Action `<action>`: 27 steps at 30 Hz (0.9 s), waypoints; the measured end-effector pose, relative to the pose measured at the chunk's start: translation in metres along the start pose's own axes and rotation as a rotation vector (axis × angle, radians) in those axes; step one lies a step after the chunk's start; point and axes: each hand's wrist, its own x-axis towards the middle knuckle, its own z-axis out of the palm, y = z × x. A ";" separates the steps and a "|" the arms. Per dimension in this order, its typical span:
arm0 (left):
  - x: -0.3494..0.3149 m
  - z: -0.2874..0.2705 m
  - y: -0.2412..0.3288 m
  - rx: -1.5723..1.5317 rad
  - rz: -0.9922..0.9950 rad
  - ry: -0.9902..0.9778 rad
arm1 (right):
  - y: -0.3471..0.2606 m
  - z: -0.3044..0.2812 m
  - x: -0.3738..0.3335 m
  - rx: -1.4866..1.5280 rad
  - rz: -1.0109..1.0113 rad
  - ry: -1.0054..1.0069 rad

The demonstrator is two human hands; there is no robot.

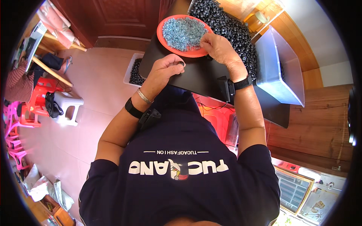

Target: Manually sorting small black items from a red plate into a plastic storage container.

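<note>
Closed in a pinch, my left hand (165, 71) holds a small round black part (181, 63) between thumb and forefinger, just in front of the plate. An orange-red round plate (161, 40) lies on the dark table, heaped with small shiny silver metal pieces (184, 32). My right hand (221, 49) is at the plate's right edge, its fingertips pressed together over the metal pieces. Whatever those fingertips hold, if anything, is too small and hidden to name. Beyond my right hand spreads a big pile of black parts (237, 32).
A translucent plastic bin (277, 67) stands tilted right of the pile, near a jar with amber contents (256, 22). Left of the dark table (200, 77), a white tub (130, 71) of black parts sits on the floor. Another person (22, 84) sits far left by stools (68, 105).
</note>
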 end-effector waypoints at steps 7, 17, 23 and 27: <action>-0.001 -0.002 -0.001 -0.014 0.000 -0.012 | -0.010 0.001 0.005 -0.092 -0.089 -0.116; -0.002 -0.002 -0.001 0.001 0.013 -0.022 | -0.013 0.017 0.016 -0.481 -0.042 -0.078; -0.003 -0.003 -0.002 0.010 0.016 -0.025 | -0.001 0.006 0.014 0.397 0.089 0.027; -0.003 0.000 0.001 -0.013 0.016 0.008 | 0.005 0.009 0.020 0.604 0.127 0.036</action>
